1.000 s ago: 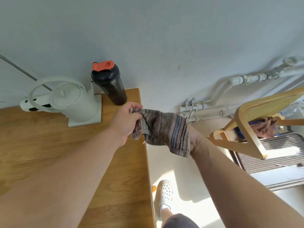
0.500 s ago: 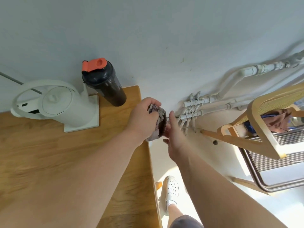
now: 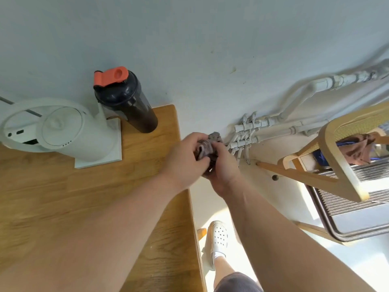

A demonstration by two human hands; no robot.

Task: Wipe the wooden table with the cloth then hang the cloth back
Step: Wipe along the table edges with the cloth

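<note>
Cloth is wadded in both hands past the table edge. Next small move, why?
Probably carry the cloth left onto the wooden table to begin wiping: left hand and right hand both grip it bunched, off the table's right edge, touching no wood.

Bright sun rt; edges warped, blurry.

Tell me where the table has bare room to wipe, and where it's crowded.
Bare wood: the wide stretch of table in front of the kettle, and a patch between the kettle's base and the right edge, in front of the bottle. Crowded: the back strip by the wall, where kettle and bottle stand close together.
</note>
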